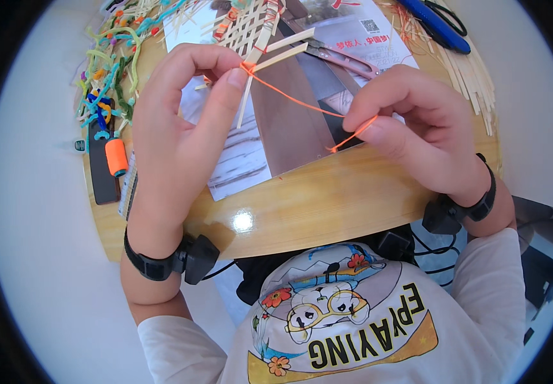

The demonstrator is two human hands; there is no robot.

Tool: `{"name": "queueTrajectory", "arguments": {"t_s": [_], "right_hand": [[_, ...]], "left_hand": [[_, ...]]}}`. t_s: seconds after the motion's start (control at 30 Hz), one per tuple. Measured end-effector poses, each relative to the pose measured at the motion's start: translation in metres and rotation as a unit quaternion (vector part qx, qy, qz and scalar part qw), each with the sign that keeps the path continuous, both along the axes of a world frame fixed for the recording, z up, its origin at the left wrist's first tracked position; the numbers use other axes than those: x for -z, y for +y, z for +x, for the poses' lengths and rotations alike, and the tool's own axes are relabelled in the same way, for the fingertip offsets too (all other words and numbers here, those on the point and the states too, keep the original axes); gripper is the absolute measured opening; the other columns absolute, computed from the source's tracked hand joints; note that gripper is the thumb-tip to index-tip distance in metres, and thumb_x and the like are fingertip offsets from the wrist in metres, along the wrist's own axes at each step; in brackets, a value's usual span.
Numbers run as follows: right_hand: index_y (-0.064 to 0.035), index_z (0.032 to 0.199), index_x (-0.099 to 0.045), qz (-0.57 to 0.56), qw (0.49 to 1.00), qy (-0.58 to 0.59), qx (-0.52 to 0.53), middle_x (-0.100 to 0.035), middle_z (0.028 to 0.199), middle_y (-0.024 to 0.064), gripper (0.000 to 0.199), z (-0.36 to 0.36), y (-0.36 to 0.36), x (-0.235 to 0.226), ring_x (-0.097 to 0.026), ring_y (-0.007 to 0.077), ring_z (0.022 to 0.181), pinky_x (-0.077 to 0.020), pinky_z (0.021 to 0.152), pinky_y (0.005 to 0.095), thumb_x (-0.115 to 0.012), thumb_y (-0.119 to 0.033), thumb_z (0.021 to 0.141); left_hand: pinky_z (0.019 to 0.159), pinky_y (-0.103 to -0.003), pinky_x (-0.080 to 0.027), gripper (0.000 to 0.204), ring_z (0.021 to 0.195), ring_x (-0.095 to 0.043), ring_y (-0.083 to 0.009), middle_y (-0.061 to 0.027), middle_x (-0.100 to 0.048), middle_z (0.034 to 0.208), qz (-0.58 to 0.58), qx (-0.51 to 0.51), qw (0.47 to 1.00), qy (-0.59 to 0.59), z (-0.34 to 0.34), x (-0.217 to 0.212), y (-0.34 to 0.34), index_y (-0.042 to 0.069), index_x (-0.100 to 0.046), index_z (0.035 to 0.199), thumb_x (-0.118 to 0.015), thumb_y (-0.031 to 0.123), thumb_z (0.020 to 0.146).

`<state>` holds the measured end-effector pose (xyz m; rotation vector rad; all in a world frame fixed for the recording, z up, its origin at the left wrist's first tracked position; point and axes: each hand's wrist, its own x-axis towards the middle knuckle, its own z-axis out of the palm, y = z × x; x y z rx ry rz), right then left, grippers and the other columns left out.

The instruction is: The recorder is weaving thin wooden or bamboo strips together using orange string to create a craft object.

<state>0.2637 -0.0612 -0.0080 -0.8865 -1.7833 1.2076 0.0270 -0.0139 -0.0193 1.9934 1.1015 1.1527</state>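
My left hand (190, 109) pinches the near corner of a woven bamboo-strip lattice (246, 38) between thumb and forefinger. Orange thread is wound about the strips there. From that corner an orange thread (296, 100) runs slanting down to the right. My right hand (417, 121) grips it between thumb and forefinger, and a short tail of thread hangs below the fingertips. Loose strip ends (281, 56) stick out to the right of the left fingertips. The lattice's far end is cut off by the top of the view.
Beneath the work lies a printed poster (238, 163). Pink-handled scissors (344, 59) rest on it, right of the lattice. At left are an orange thread spool (116, 157), a dark flat bar (100, 173) and tangled pipe cleaners (107, 83). Blue-handled pliers (440, 25) and bamboo strips (472, 80) lie at right.
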Motion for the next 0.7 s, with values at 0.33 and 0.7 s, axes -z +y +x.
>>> {"name": "queueTrajectory", "arguments": {"t_s": [0.33, 0.7], "right_hand": [[-0.0028, 0.087, -0.055, 0.221, 0.975, 0.003, -0.032, -0.054, 0.071, 0.0058, 0.002, 0.012, 0.001, -0.012, -0.046, 0.0134, 0.059, -0.0359, 0.055, 0.0274, -0.054, -0.002, 0.087], [-0.0038, 0.091, -0.049, 0.180, 0.979, 0.066, 0.074, -0.045, 0.063, 0.0003, 0.011, 0.011, 0.004, -0.006, -0.035, 0.0091, 0.054, -0.0306, 0.053, 0.0262, -0.053, -0.014, 0.092]], "left_hand": [[0.072, -0.029, -0.043, 0.006, 0.075, -0.057, -0.0201, -0.0071, -0.059, 0.077, 0.063, 0.015, 0.990, 0.122, -0.001, 0.000, 0.003, 0.001, -0.058, 0.082, -0.062, 0.004, 0.078], [0.070, -0.032, -0.041, 0.007, 0.072, -0.055, -0.0221, -0.0062, -0.058, 0.075, 0.165, 0.013, 0.971, 0.171, -0.002, 0.000, 0.004, 0.004, -0.059, 0.081, -0.064, 0.004, 0.075]]}}
